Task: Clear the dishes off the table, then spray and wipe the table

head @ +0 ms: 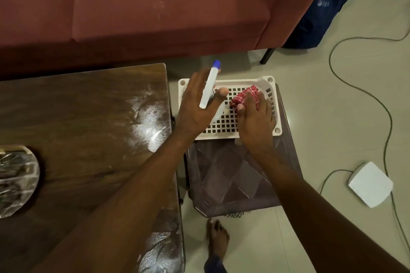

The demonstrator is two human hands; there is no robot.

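Reaching over a white perforated basket [221, 125], the left hand [195, 106] is seen wrapped round the neck of a spray bottle [210, 83]. The bottle's white trigger head lies across the back of the fingers, with its blue nozzle pointing away towards the sofa [155, 6]. The right hand [256, 121] is laid over a red patterned cloth [244, 96] inside the basket, with fingers curled on it and the thumb tucked against its near edge.

The basket is set on a brown translucent stool [233, 175], just beside the right end of the wooden table [88, 117]. Pale wet streaks are visible on the tabletop near that end. A glass dish [15, 182] is left on the table at its far left, well apart from both hands. A bare foot [216, 237] is planted on the tiled floor below the stool.
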